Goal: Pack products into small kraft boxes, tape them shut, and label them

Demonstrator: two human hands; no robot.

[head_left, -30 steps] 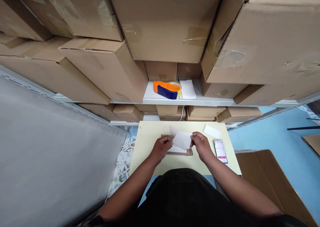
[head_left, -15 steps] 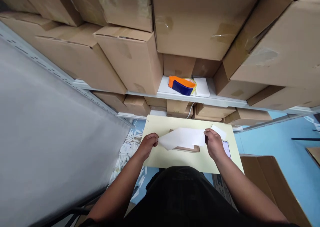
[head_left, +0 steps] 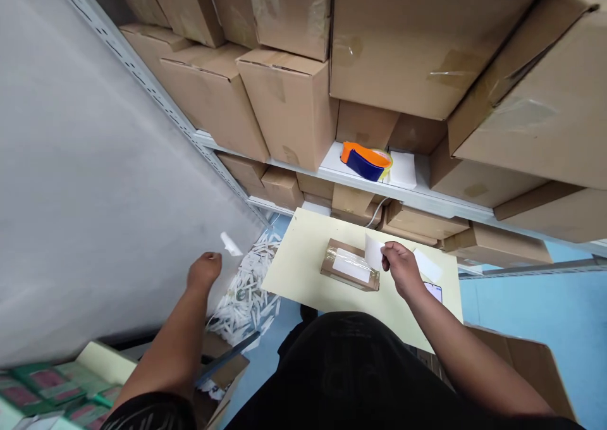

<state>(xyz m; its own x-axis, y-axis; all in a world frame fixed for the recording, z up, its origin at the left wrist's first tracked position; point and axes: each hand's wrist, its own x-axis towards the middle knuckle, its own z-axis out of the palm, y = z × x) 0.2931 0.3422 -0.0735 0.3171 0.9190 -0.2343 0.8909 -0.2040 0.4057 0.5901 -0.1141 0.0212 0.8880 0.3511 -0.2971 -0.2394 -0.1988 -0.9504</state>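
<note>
My right hand (head_left: 398, 264) pinches a white label (head_left: 373, 251) by its right edge. The label hangs over the right end of a small taped cardboard box (head_left: 331, 257), which has a white rectangle on its top. Out to the left, over the pile of paper scraps, my left hand (head_left: 205, 270) is closed. Just beyond its fingers a crumpled white paper strip (head_left: 231, 244) is in the air, apparently apart from the hand. The box lies on a pale yellow table (head_left: 294, 272).
A phone (head_left: 433, 292) and a white sheet (head_left: 427, 265) lie right of my right hand. Shelves hold many cardboard boxes (head_left: 284, 107) and an orange and blue tape dispenser (head_left: 366, 161). White paper scraps (head_left: 251, 291) cover the floor at left. Green packages (head_left: 52, 382) sit lower left.
My left hand has let go of the white paper and swung left, with a strip now in the air. The right hand keeps a smaller white piece. The view has turned left.
</note>
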